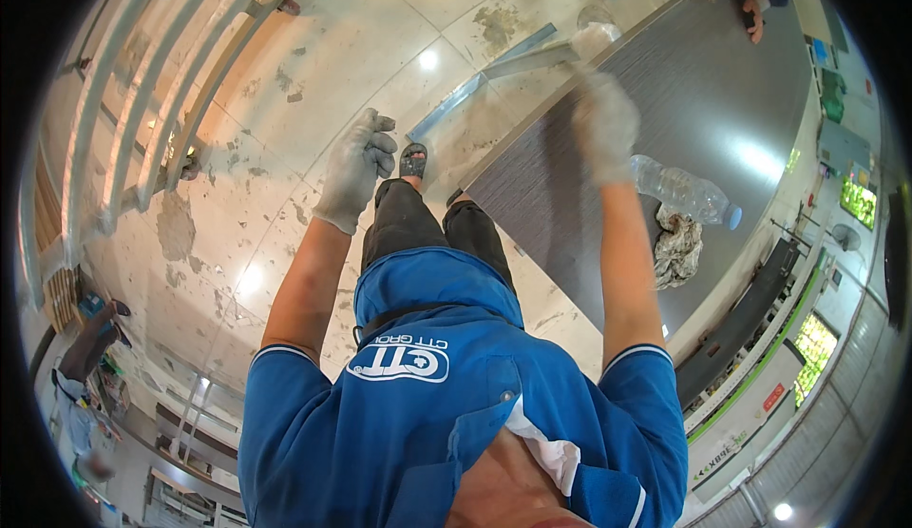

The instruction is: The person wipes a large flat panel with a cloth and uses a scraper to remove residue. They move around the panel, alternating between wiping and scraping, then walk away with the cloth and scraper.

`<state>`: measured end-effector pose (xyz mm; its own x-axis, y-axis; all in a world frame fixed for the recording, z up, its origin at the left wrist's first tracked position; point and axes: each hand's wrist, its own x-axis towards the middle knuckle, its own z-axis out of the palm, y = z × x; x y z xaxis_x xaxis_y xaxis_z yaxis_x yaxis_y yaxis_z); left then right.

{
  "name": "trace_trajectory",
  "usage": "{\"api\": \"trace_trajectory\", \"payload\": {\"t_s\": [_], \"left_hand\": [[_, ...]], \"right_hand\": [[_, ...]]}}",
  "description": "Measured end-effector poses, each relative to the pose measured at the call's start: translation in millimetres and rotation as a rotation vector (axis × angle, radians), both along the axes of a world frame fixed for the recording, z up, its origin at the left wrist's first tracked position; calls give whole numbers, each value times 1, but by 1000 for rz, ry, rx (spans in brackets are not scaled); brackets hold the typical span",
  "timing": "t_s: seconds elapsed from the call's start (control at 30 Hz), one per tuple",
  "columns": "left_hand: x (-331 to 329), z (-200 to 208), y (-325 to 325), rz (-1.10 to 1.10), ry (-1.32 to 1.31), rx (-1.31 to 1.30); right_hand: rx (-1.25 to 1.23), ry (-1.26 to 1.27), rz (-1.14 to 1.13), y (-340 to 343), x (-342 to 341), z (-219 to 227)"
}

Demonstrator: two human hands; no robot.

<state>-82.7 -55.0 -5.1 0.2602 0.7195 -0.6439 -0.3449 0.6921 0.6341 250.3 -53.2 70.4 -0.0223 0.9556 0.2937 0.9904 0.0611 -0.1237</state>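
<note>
My left hand point(359, 169), in a grey work glove, hangs in the air over the floor with its fingers curled in. Nothing shows in it. My right hand point(606, 131), gloved the same way, is over the dark wood-grain panel point(541, 181). Motion smears its fingers, so their shape and anything in them are unclear. Close by it on the panel lie a clear plastic bottle point(679, 189) with a blue cap and a crumpled grey-brown rag or wrapping point(677, 250).
Another person's hands point(749, 17) are at the panel's far end. Metal strips point(475, 81) lie on the stained tile floor beyond my feet. A rack of pale bars point(157, 81) stands at the left. Long machinery point(750, 385) runs along the right. Someone else point(81, 385) is at lower left.
</note>
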Motion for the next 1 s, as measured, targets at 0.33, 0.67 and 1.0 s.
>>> {"api": "trace_trajectory", "payload": {"t_s": [0.33, 0.67, 1.0], "left_hand": [[31, -6, -2, -181, 144, 200], [136, -18, -12, -471, 331, 711], [51, -17, 0, -211, 215, 298]], "right_hand": [[-356, 356, 169, -115, -53, -24], [65, -16, -289, -15, 24, -41], [-79, 159, 131, -60, -18, -29]]}}
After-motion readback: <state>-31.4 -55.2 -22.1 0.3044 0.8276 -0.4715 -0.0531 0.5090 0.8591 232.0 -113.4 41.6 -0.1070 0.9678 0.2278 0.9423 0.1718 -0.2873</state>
